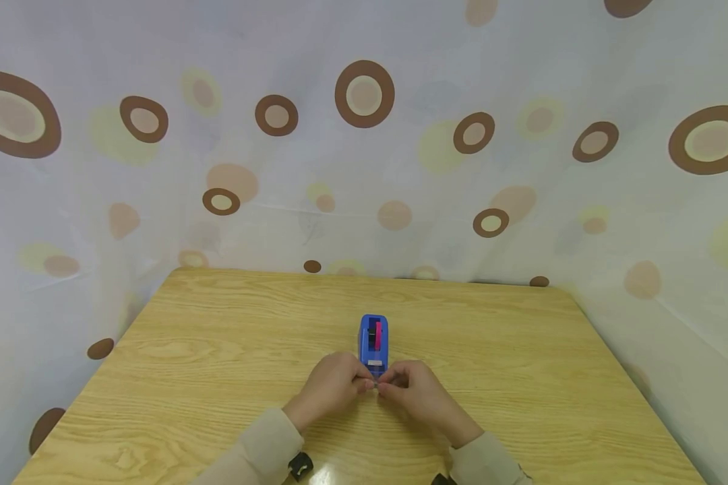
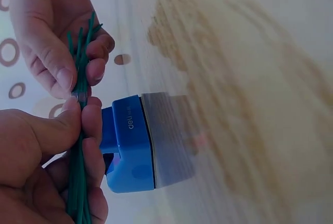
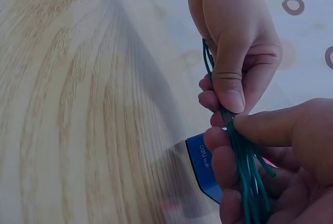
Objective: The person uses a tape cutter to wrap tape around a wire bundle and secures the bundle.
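Observation:
Both hands hold a bundle of thin green wires [image 2: 76, 182] between them, just in front of a blue tape dispenser [image 1: 365, 340]. My left hand [image 1: 334, 384] curls its fingers round one stretch of the wires, the thumb pressing on top. Close beside it, my right hand [image 1: 421, 394] pinches the bundle, its thumb near the left thumb. A band of clear tape [image 2: 79, 97] shows on the wires where the fingertips meet. Loose wire ends fan out over the right palm in both wrist views. From the head view the wires are mostly hidden by the fingers.
The dispenser stands on a wood-grain table [image 1: 249, 323] and carries a pink ring [image 1: 379, 335]. A white curtain [image 1: 400, 168] patterned with brown and pale ovals hangs behind the table and on both sides. Black straps [image 1: 300, 465] show at the wrists.

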`<state>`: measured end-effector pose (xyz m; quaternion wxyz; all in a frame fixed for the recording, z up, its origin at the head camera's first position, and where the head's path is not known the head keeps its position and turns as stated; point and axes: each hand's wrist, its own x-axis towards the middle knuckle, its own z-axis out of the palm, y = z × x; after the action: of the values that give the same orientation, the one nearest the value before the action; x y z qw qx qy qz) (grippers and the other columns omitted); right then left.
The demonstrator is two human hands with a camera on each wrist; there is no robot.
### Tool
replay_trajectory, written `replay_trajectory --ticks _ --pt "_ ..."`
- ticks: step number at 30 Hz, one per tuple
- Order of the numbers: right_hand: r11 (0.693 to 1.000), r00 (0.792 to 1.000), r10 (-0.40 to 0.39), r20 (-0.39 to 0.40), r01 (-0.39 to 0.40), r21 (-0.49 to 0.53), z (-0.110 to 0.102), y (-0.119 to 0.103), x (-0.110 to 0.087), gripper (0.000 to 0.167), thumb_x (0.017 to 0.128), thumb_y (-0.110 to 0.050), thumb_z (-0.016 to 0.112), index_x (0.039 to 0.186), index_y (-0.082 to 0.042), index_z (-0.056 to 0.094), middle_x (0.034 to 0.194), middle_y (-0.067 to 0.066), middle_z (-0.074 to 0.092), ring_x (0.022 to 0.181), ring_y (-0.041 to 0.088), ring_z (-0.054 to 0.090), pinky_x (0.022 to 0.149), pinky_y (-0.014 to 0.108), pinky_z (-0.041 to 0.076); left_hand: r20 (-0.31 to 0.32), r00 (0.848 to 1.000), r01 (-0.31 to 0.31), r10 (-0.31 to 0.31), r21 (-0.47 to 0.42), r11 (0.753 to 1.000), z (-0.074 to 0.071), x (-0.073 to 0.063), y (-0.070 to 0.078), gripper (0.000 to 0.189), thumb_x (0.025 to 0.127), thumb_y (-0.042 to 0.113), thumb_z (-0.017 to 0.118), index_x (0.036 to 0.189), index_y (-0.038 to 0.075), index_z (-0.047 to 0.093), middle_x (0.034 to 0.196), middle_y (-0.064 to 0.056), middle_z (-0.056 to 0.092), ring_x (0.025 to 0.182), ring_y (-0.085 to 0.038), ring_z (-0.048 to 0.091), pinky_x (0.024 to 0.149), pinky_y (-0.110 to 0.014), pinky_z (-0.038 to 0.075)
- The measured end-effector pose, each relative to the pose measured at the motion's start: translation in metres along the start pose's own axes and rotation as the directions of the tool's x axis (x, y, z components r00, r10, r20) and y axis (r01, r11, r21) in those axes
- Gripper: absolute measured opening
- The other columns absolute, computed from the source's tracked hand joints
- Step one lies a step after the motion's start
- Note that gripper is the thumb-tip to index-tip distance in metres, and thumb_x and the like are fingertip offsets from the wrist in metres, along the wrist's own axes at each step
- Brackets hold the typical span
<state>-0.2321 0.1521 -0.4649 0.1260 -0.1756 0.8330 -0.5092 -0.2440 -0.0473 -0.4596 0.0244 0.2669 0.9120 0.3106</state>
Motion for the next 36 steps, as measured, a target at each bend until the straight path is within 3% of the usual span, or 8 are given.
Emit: replay_trajectory --ticks 8,15,20,24,36 --pt "1.0 0.998 0.001 -0.055 0.0 0.024 0.002 -0.002 -0.001 0.006 0.091 -0.006 0.071 0.089 -0.001 0.073 0.085 0.004 0.07 0.077 0.015 0.062 0.067 0.023 0.051 0.023 0.999 -0.023 0.023 0.014 1.0 -0.002 0.0 0.001 0.01 0.09 0.021 0.073 0.088 0.014 0.08 0.082 0.009 0.07 0.071 -0.001 0.056 0.067 -0.023 0.05" --pt "0.999 0.995 -0.033 -0.095 0.03 -0.036 0.003 0.004 -0.001 0.005 0.089 -0.007 0.074 0.086 -0.002 0.074 0.085 0.0 0.07 0.078 0.014 0.061 0.069 0.024 0.051 0.123 0.992 -0.03 0.032 -0.013 0.999 -0.007 0.004 0.0 0.019 0.096 0.023 0.067 0.082 0.016 0.077 0.07 0.013 0.061 0.062 -0.003 0.049 0.059 -0.022 0.043" --pt "0.994 0.99 -0.06 -0.128 0.047 -0.102 0.004 0.006 -0.001 0.008 0.087 -0.011 0.076 0.084 -0.003 0.076 0.086 -0.005 0.071 0.081 0.013 0.061 0.073 0.027 0.05 0.21 0.977 0.042 -0.03 -0.052 0.998 -0.009 0.008 -0.002 0.033 0.101 0.027 0.058 0.072 0.014 0.068 0.061 0.009 0.057 0.052 -0.005 0.045 0.05 -0.022 0.037" --pt "0.989 0.984 -0.072 -0.16 0.05 -0.14 0.006 0.005 -0.002 0.007 0.087 -0.012 0.077 0.083 -0.005 0.077 0.086 -0.008 0.071 0.085 0.012 0.062 0.077 0.029 0.05 0.249 0.967 0.078 -0.058 -0.072 0.994 -0.01 0.009 -0.003 0.032 0.102 0.026 0.056 0.075 0.015 0.07 0.063 0.007 0.06 0.05 -0.006 0.044 0.049 -0.023 0.035" --pt "0.983 0.975 -0.1 -0.199 0.065 -0.174 0.01 0.001 -0.002 0.005 0.084 -0.011 0.08 0.084 -0.007 0.078 0.084 -0.007 0.072 0.082 0.012 0.062 0.072 0.026 0.048 0.181 0.979 0.126 -0.094 -0.174 0.977 -0.007 0.009 -0.004 0.024 0.095 0.021 0.067 0.075 0.013 0.078 0.053 0.011 0.05 0.051 -0.006 0.04 0.048 -0.022 0.029"
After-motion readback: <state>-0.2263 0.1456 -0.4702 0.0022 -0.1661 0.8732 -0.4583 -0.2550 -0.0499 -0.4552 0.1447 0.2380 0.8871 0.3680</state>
